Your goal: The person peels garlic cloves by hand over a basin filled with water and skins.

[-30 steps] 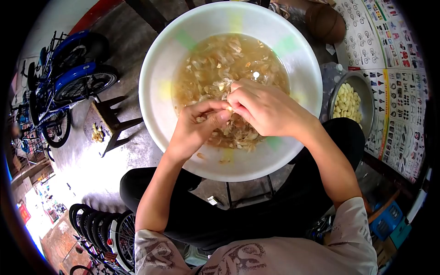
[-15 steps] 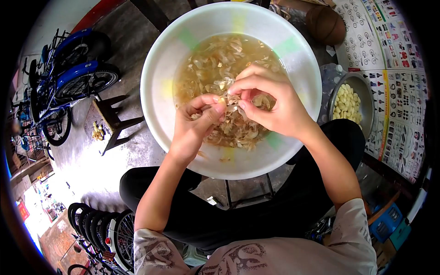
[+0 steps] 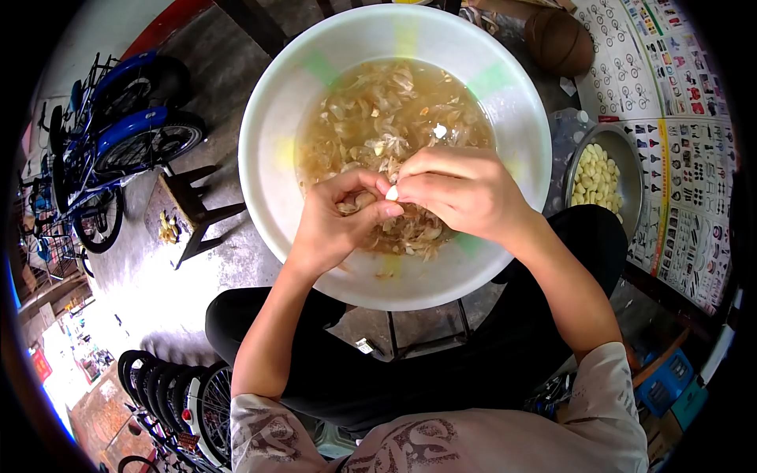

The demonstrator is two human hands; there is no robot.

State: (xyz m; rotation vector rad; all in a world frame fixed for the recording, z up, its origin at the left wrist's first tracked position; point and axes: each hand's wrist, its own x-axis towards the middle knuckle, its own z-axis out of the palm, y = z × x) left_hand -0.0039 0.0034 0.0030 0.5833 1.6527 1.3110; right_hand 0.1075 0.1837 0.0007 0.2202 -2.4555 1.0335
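**Both hands met at a pale clove above a basin of soaking skins**

The left hand was clamped on a pale clove, pinching it between thumb and forefinger, with brownish pieces tucked behind in its curled fingers. The right hand came in from the other side, its fingers bent and its tips at the clove; whether they gripped it too could not be told, since the hand's own back hid the thumb.

The clove was over the near half of a wide white basin, above cloudy, yellowish-brown water. Papery skins floated there, with a denser heap just under the hands.

To the right of the basin, a metal bowl held a pile of pale, smooth cloves. Beyond the bowl, printed sheets covered a surface, and a brown ball lay at the far right of the basin.

On the left, a low wooden stool carried a small cluster of yellowish-brown pieces. Bicycles with blue mudguards stood farther left, and a row of black tyres showed at the near left.
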